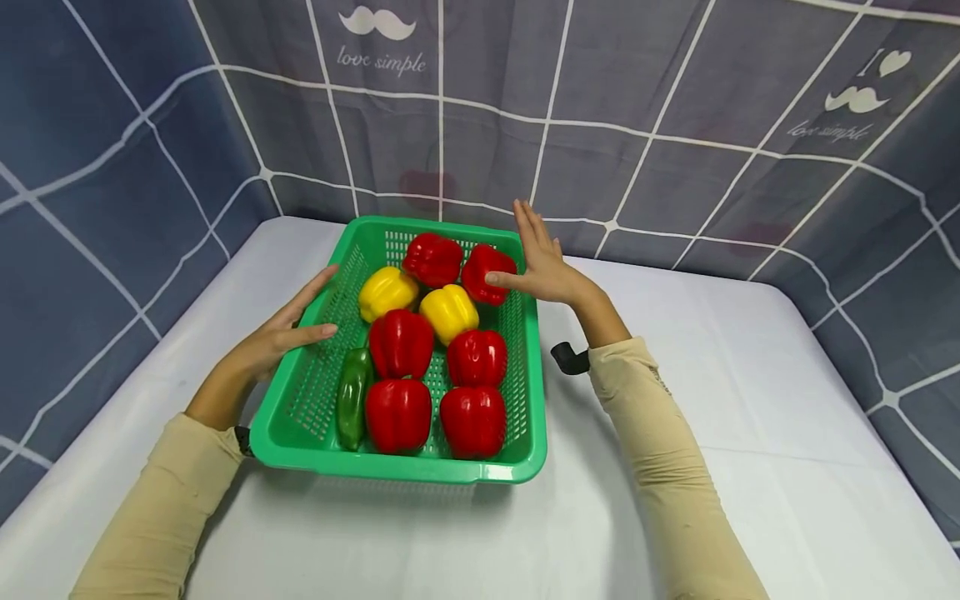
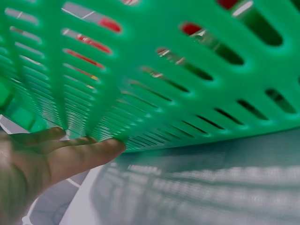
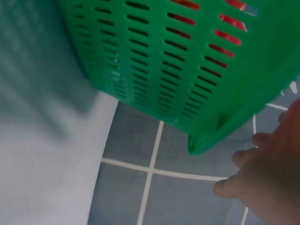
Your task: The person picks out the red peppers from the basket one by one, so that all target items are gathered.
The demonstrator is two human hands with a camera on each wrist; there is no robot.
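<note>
A green plastic basket [image 1: 531, 400] with slotted walls holds several red bell peppers [image 1: 401, 343], two yellow bell peppers [image 1: 448, 313] and one long dark-green vegetable [image 1: 354, 400]. My left hand [image 1: 273, 337] is at its left side, thumb and a finger reaching straight over the rim. From the left wrist, other fingers [image 2: 84, 159] of that hand show outside, near the slotted wall. At the back right corner, my right hand [image 1: 546, 271] has its fingers straight and its thumb extended over a red pepper. In the right wrist view, the right hand [image 3: 272, 168] appears apart from the rim.
The basket is over a table with a white cloth [image 1: 675, 333]. Dark grey-blue curtains with white grid lines [image 1: 495, 142] surround the table at the back and both sides. A black wrist-worn device [image 1: 570, 358] sticks out by the right sleeve.
</note>
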